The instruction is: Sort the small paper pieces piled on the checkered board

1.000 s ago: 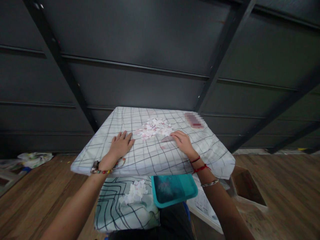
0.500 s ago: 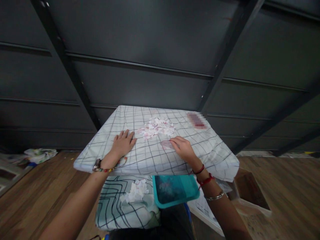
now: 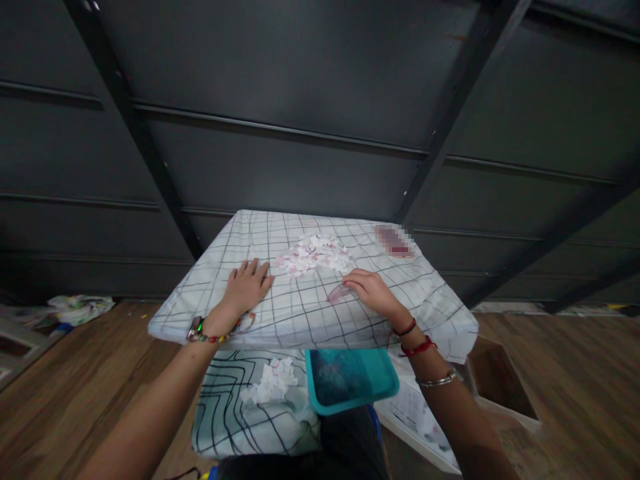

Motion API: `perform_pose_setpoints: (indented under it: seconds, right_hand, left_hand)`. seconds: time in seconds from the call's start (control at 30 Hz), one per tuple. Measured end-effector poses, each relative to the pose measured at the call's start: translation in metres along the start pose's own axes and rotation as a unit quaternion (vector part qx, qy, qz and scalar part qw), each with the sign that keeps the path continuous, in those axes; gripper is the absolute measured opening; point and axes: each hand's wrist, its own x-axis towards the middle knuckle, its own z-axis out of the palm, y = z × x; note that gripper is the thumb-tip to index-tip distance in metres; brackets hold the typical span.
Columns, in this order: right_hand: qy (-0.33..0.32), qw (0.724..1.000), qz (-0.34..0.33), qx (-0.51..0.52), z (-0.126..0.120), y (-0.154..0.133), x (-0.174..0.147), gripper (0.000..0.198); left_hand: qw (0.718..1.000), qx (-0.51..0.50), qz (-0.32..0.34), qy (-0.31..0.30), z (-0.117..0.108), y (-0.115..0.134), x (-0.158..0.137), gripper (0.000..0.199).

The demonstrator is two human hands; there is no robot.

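My left hand (image 3: 246,287) lies flat on the white checked cloth (image 3: 295,310) of the table, fingers spread, holding nothing. A pinkish, see-through piece (image 3: 339,292), which looks like a small plastic bag, is pinched in the fingers of my right hand (image 3: 369,290) and tilts just above or on the cloth. Beyond and between my hands is a heap of small white and pink paper scraps (image 3: 316,255). At the far right corner of the table lies a flat reddish item (image 3: 394,241), blurred by pixelation.
Below the table's near edge, a teal plastic tray (image 3: 385,377) sits by my lap. To its left, white paper pieces (image 3: 274,381) rest on a green patterned cloth (image 3: 215,413). An open cardboard box (image 3: 500,380) stands on the floor at right. A dark panelled wall (image 3: 290,167) rises behind the table.
My right hand has shifted slightly right, and the see-through piece in it has turned from lying flatter to a narrower slant. My left hand stays in place.
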Motion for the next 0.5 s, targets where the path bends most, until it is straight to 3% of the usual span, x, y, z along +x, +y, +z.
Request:
perform_pose_setpoints:
  seconds: [0.23,0.5]
  right_hand:
    - [0.001,1.0,-0.001,-0.017,-0.006,-0.007,-0.014,0.024]
    - [0.001,1.0,0.002,-0.024,-0.009,-0.037,-0.035,0.028]
  left_hand:
    - [1.0,0.0,-0.002,-0.003,0.003,-0.002,0.002,0.058]
    - [1.0,-0.004,-0.005,-0.006,0.001,-0.001,0.001,0.057]
